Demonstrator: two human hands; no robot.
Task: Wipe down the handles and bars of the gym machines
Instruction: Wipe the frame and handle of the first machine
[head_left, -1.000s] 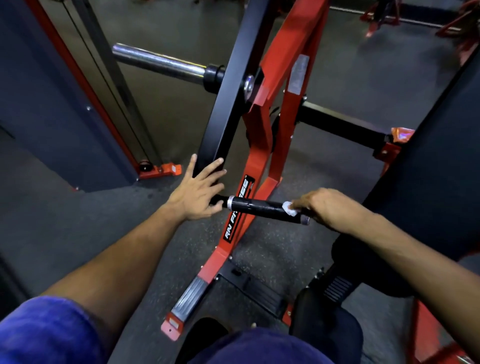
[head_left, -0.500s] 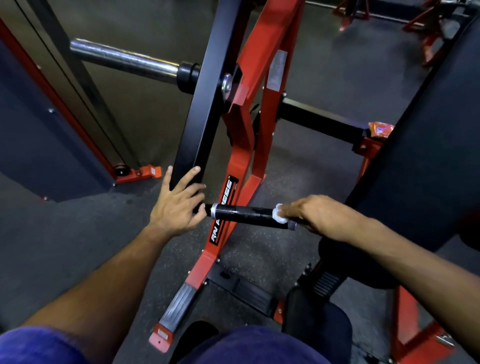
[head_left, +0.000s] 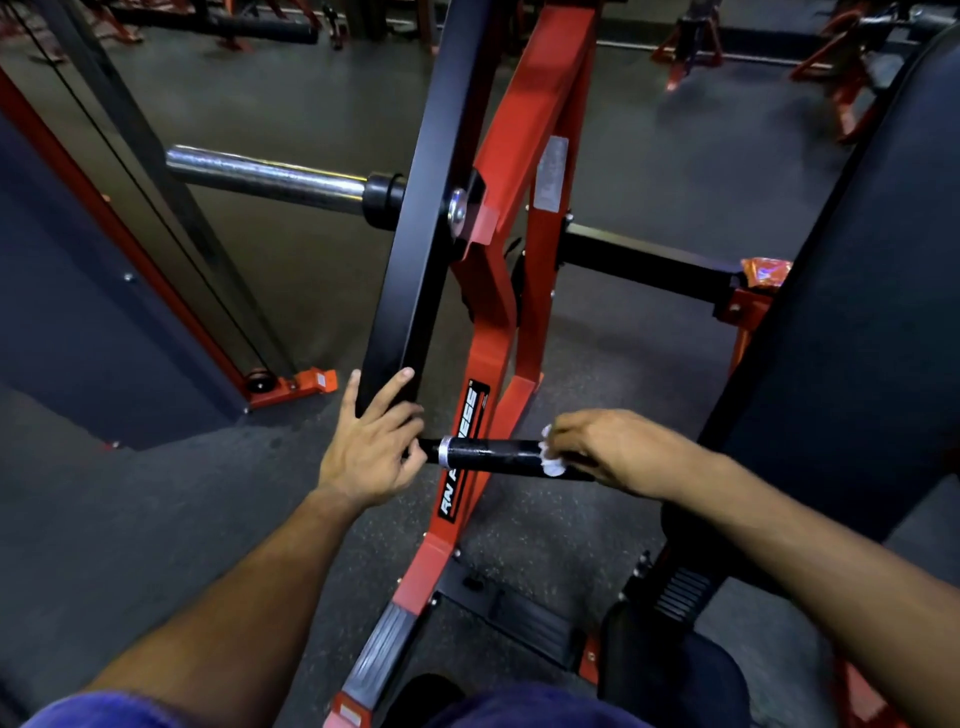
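Note:
A short black handle (head_left: 493, 456) with a silver collar juts right from the lower end of a black lever arm (head_left: 415, 249) on a red and black machine. My right hand (head_left: 608, 449) is wrapped over the handle's outer end and holds a small white wipe (head_left: 551, 464) against it; only bits of the wipe show under the fingers. My left hand (head_left: 371, 441) rests on the bottom of the lever arm, fingers spread up its face, lower fingers curled by the handle's root.
A chrome weight sleeve (head_left: 265, 176) sticks out left from the lever arm. The red frame (head_left: 519, 291) stands behind the handle. A black padded backrest (head_left: 857, 312) fills the right side. A dark cable-machine panel (head_left: 78, 312) stands left. More red equipment sits far back.
My right hand with the wipe has slid a little inward along the handle, toward the collar. The left hand stays on the lever arm. The view has tilted up slightly.

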